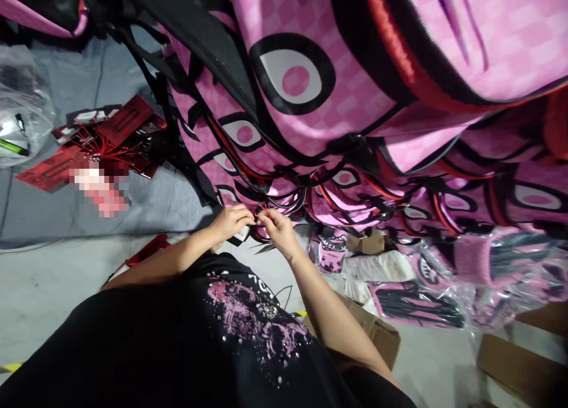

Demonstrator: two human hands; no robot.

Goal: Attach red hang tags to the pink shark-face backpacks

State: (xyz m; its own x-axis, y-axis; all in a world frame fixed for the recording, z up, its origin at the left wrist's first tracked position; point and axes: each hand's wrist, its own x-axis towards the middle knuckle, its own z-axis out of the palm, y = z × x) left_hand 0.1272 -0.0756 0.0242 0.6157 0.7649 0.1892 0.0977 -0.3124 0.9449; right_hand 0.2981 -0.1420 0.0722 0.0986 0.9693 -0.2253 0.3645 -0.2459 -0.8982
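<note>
My left hand (233, 221) and my right hand (276, 225) meet just below a row of pink backpacks, fingertips almost touching. The right thumb and finger pinch a thin red string (265, 207). My left fingers are closed in a pinch too, but what lies between them is hidden. A small tag with a white face (242, 234) hangs right under the left fingers. Closest above the hands are the black-trimmed pink backpacks (284, 186), printed with eye shapes and edged with red zippers.
On the grey-covered table (164, 201) at left lies a bunch of red and black hang tags (128, 121) with red strings. A clear plastic bag (26, 100) lies beyond. Plastic-wrapped pink bags (417, 304) and cardboard boxes (519, 366) sit on the floor at right.
</note>
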